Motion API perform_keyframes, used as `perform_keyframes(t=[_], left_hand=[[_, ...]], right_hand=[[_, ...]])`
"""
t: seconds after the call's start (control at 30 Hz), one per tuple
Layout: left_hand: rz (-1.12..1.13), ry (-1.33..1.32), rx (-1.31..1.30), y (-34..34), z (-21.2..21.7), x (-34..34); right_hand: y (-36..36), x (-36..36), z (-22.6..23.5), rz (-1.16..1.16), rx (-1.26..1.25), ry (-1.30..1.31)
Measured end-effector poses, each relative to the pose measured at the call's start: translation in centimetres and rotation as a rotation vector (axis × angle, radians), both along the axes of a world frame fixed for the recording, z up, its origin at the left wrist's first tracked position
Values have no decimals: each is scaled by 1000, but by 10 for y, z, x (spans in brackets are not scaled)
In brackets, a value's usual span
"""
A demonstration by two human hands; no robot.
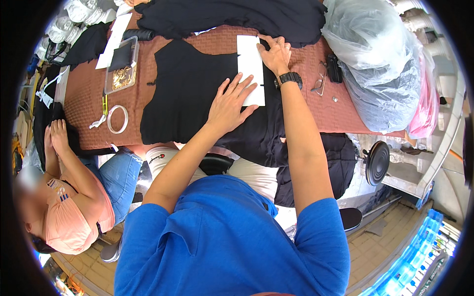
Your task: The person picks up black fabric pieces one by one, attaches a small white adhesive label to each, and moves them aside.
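Brown quilted cloth covers the table (345, 116), and on it lies a black fabric piece (190, 101) with a white paper strip (250, 64) laid upright across its right part. Left hand (229, 103) is spread flat, fingers fanned, pressing the fabric and the strip's lower left edge. Right hand (274, 53), with a black watch (289, 78) at the wrist, rests fingers together on the strip's upper right edge, pressing rather than pinching.

The fabric looks thin, limp and light — likely to slide and ripple on the table, so flat palms hold it better than a pinch; lifting would want two corners. The paper looks stiffer but light enough to shift, best held by its long edges.

To the right sit large clear plastic bags (375, 54) and a pink one (427, 103), bulging and soft. At the left stand a clear shallow box (122, 65) of gold-coloured bits, white paper slips (114, 42) and a tape ring (118, 119). Spectacles (320, 81) lie near the watch. Another person (74, 197) sits at the left — hands on dark cloth.
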State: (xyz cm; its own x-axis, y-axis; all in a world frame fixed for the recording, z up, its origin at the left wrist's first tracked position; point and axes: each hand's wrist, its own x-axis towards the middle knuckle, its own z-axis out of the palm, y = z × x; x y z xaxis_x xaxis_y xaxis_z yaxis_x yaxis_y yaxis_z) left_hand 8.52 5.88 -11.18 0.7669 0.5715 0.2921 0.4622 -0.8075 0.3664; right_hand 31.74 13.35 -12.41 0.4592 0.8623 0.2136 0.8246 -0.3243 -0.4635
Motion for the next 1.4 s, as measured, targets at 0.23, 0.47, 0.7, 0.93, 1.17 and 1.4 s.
perform_keyframes(t=[0.23, 0.47, 0.7, 0.93, 1.17, 1.4], left_hand=[[15, -6, 1, 0, 0, 2], [36, -4, 9, -1, -1, 3], [33, -2, 1, -1, 0, 3], [25, -21, 13, 2, -2, 3], [9, -16, 16, 4, -3, 2], [1, -1, 19, 7, -1, 1]], right_hand=[[3, 0, 1, -34, -32, 38], [3, -1, 1, -42, -29, 29], [4, 1, -7, -43, 45, 37], [4, -1, -1, -60, 57, 94], [1, -2, -4, -15, 68, -6], [3, 3, -4, 18, 66, -25]])
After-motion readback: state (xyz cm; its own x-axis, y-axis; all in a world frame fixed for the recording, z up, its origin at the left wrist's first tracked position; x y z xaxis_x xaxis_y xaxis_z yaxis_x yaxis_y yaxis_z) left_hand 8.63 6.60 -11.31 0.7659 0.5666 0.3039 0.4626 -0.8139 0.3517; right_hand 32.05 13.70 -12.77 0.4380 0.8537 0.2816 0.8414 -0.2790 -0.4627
